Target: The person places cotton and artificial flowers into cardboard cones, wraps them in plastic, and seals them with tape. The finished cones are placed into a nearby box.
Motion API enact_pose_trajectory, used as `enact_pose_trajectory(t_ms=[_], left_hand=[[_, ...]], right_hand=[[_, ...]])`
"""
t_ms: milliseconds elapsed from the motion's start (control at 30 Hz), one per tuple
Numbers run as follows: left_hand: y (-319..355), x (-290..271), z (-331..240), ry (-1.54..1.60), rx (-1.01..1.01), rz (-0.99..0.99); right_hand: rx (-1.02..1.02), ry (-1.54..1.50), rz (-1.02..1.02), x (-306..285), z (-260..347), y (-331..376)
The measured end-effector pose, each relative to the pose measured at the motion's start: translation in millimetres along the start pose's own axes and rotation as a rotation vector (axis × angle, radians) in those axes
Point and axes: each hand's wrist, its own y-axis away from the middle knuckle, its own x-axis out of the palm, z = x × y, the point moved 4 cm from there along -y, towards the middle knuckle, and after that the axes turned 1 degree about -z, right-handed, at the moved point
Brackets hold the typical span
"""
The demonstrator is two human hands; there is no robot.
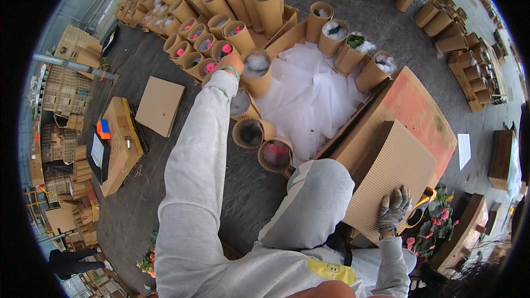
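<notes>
My left hand [236, 62] reaches far forward at the end of a grey sleeve and grips the rim of a corrugated cardboard sleeve [258, 77] with white wrapping inside. Several similar sleeves stand around it, and three lie nearer me, one with pink flowers [275, 154]. My right hand [393, 208], in a grey knit glove, rests with fingers spread on a stack of corrugated cardboard sheets [386, 165] by my right knee.
White netting sheets [309, 96] fill a flat cardboard box. Rows of filled sleeves [221, 11] stand at the back left, more boxes [469, 49] at the right. A flat cardboard piece [160, 105] lies on the floor. Pink flowers [436, 221] and a yellow tool [422, 204] lie beside my right hand.
</notes>
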Motion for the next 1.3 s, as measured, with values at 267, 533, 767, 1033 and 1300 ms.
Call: enact_pose_trajectory(t_ms=[267, 533, 767, 1033, 1300], left_hand=[[8.5, 12.7, 33.2, 0.067, -0.375, -0.128], [20.4, 13.9, 44.4, -0.054, -0.371, -0.333], [29.4, 12.7, 34.1, -0.166, -0.258, -0.319], [75.7, -75.3, -92.8, 0.121, -0.005, -0.538], [324.6, 0.9, -409.2, 0.357, 1.346, -0.1]], right_hand=[[0.006, 0.002, 0.033, -1.1, -1.6, -0.9], [-0.001, 0.029, 0.065, -6.1, 6.3, -8.3], [0.068, 0.013, 0.076, -6.5, 3.5, -4.7], [-0.041, -0.001, -0.081, -21.3, 14.9, -17.4], [0.279, -0.129, -0.129, -114.3, 21.1, 42.2]])
